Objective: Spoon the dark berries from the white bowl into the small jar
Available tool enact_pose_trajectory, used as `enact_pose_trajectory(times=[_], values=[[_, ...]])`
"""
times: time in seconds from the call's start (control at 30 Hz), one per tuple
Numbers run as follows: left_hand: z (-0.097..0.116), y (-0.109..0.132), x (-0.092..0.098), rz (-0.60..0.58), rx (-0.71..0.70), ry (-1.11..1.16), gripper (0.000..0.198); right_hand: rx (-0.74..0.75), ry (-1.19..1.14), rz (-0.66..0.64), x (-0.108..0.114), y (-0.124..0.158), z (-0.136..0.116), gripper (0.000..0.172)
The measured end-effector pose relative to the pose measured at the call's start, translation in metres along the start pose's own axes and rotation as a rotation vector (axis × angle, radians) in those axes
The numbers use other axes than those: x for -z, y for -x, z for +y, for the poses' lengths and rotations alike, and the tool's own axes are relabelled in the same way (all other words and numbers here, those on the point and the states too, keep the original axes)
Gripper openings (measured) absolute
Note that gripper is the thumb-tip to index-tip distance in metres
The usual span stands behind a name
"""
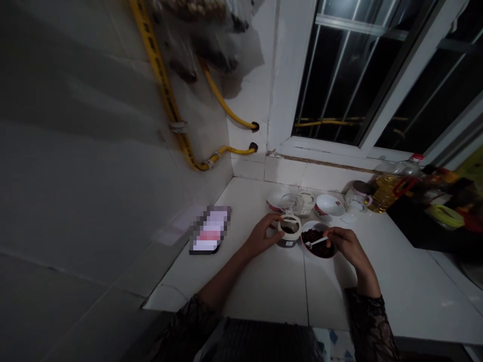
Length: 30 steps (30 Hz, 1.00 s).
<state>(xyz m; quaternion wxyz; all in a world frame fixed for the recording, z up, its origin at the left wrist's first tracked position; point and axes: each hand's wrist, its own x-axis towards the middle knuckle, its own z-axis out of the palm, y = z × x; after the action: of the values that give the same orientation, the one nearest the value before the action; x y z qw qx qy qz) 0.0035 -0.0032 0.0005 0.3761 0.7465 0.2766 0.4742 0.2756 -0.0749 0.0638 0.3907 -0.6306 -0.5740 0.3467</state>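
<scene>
Right grip [346, 243] pinches a small white spoon [319, 242] over the bowl of dark bits [310, 253]; my left grip [265, 235] is clamped on the jar [289, 243] just beside it, on the worktop [264, 286]. Close behind stand a white bowl [329, 205] and a jar of white stuff [307, 202] — they crowd the far side. An oil bottle [384, 193] and a black box [409, 221] stand off to the right — a phone [211, 229], its screen blurred, lies left.
</scene>
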Motion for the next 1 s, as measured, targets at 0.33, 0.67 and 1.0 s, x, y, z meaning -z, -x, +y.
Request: enact_pose_trajectory(times=[0.33,0.67,1.0], values=[[0.0,0.001,0.0,-0.007,0.005,-0.003,0.03,-0.258,-0.289,0.002,0.005,-0.003,0.005,0.025],[-0.001,0.001,0.0,-0.009,0.007,-0.006,0.03,-0.227,-0.361,0.077,0.011,0.0,0.001,0.024],[-0.002,0.002,0.0,0.0,0.007,0.0,0.032,-0.185,-0.367,0.137,0.011,0.001,-0.002,0.022]])
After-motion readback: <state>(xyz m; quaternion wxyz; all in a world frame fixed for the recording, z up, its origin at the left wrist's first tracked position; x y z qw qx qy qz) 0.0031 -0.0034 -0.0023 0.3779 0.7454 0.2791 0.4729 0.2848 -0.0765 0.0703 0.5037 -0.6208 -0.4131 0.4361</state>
